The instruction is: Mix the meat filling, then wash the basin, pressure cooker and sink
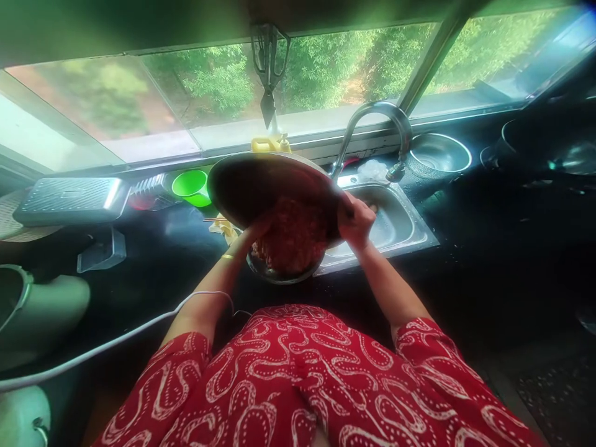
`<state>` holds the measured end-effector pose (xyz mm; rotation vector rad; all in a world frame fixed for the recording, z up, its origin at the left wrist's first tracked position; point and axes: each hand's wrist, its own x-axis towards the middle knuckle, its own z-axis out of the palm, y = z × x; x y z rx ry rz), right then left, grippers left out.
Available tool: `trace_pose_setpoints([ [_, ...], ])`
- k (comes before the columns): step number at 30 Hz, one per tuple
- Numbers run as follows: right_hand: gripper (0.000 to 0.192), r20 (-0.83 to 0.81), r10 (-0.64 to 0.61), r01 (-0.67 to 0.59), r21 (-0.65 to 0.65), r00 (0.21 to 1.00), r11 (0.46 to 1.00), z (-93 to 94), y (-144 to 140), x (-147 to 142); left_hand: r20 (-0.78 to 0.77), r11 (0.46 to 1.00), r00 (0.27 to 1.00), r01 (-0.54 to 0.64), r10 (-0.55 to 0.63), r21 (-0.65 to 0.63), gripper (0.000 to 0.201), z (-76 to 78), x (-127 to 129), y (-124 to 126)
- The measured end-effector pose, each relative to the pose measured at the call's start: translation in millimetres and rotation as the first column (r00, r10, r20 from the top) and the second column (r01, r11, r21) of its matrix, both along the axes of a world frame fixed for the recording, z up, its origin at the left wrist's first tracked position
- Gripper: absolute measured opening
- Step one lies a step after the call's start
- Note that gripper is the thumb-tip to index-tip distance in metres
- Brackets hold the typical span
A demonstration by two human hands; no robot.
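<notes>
The tipping looks partway: a wide round pan [251,180] is tilted over a metal bowl [284,280], some reddish food [298,239] in the bowl and much apparently left against the pan, though shadow blurs the boundary. The right hand [357,218] grips the pan's right edge; the left hand [265,227] reaches inside, its grip impossible to tell. The faucet [375,109] and sink [421,239] crowd the right, a white cable [139,328] crosses the left forearm, and the dark countertop [156,248] gives more room leftward.
</notes>
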<state>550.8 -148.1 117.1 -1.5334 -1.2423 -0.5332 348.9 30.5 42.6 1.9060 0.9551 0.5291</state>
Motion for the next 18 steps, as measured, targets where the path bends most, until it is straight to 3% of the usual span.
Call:
trace_pose_setpoints([
  [2,0.023,-0.002,-0.01,0.01,-0.013,1.0,1.0,-3.1,-2.3,-0.8,-0.055,0.999,0.998,0.027,-0.025,0.03,0.048,-1.6,-4.0,-8.0],
  [4,0.025,0.002,-0.01,0.011,-0.033,1.0,0.999,-6.5,-4.5,-0.8,-0.119,0.987,0.991,0.075,-0.058,0.145,0.049,-2.9,-12.7,-18.4],
  [7,0.026,0.01,-0.012,0.012,-0.07,1.0,0.997,-10.3,-8.0,-0.8,-0.264,0.928,0.963,0.145,-0.053,0.342,0.049,-6.1,-28.4,-38.4],
  [9,0.027,0.013,-0.029,0.03,-0.081,0.999,0.996,-10.9,-10.4,-1.8,-0.36,0.896,0.933,0.173,-0.016,0.408,0.047,-9.3,-35.9,-55.3],
  [14,0.029,0.036,-0.06,0.063,-0.072,0.998,0.995,-6.4,-14.4,-7.6,-0.583,0.897,0.813,0.253,0.007,0.363,0.039,-16.5,-41.1,-97.1],
  [18,0.03,0.076,-0.038,0.044,-0.071,0.996,0.997,-0.8,-12.1,-11.5,-0.691,0.891,0.722,0.34,-0.043,0.3,0.042,-14.6,-46.6,-101.9],
])
